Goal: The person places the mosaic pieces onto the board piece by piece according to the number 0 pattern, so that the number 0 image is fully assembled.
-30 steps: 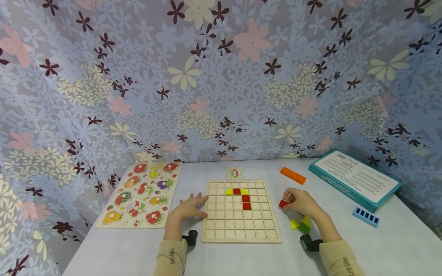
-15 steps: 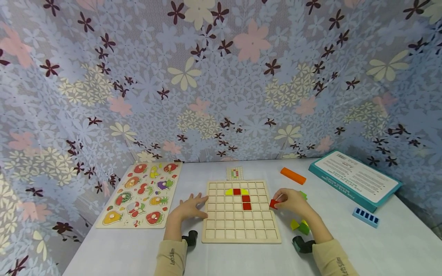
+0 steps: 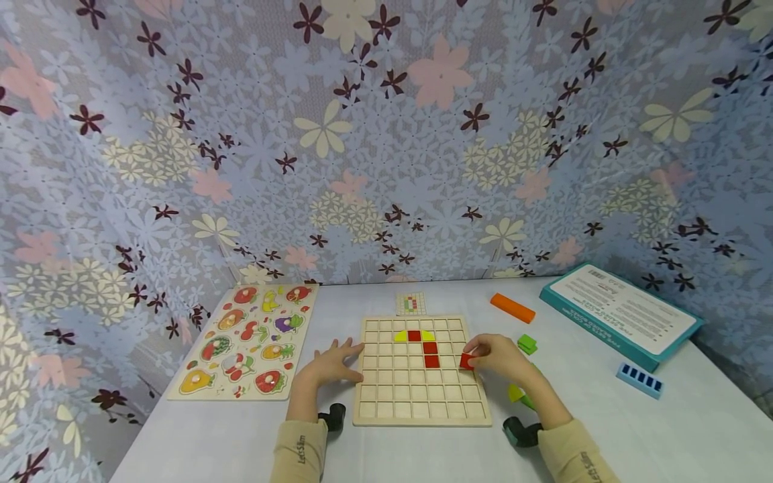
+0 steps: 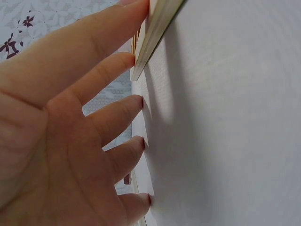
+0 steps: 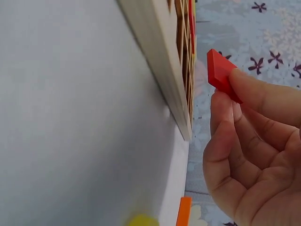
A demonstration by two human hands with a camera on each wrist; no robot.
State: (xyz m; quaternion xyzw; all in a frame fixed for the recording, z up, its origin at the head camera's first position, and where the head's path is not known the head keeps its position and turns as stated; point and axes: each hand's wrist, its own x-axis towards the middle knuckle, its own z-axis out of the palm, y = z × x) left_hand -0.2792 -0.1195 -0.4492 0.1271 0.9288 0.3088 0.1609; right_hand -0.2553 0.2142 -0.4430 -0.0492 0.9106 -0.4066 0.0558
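Between thumb and fingertips my right hand (image 3: 498, 357) pinches a red square tile (image 3: 466, 361), held over the right edge of the wooden grid board (image 3: 392, 394). The right wrist view shows this red tile (image 5: 220, 70) tilted and raised above the board. My left hand (image 3: 326, 365) rests at the board's left side, fingers spread; thumb and index fingertip touch its edge, as the left wrist view shows. Set in the grid are red squares (image 3: 430, 347) and two yellow pieces (image 3: 401, 335) with a curved side, near the top.
A small pattern card (image 3: 411, 303) lies behind the board. To the right are green pieces (image 3: 527, 344), a yellow piece (image 3: 515, 392), an orange bar (image 3: 512, 308), a blue slotted tray (image 3: 640, 380) and a teal box (image 3: 622, 315). A fruit puzzle (image 3: 247, 342) lies left.
My right hand has carried the red tile leftward, from the table beside the board to over its right edge. Green pieces behind the hand have come into view. My left hand stays put.
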